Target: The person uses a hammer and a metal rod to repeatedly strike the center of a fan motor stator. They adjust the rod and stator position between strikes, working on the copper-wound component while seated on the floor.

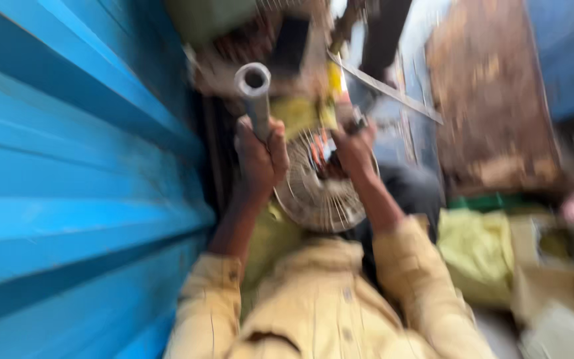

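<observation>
Gripping the grey hollow metal pipe [255,93], your left hand [260,156] is clenched round its lower length, the open end rising toward 12 o'clock. Your right hand [353,147], at 3 o'clock of it, rests on the round wire fan guard [320,199]; blur hides its grip. Corrugated blue sheeting [68,186] stands at 9 o'clock.

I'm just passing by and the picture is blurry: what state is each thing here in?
Left hand: closed around the pipe.
Pipe: held upright, open end up.
Right hand: raised, gripping something too blurred to tell.
Wire fan guard: tilted, between the forearms.
Blue corrugated wall: beside the left arm.
</observation>
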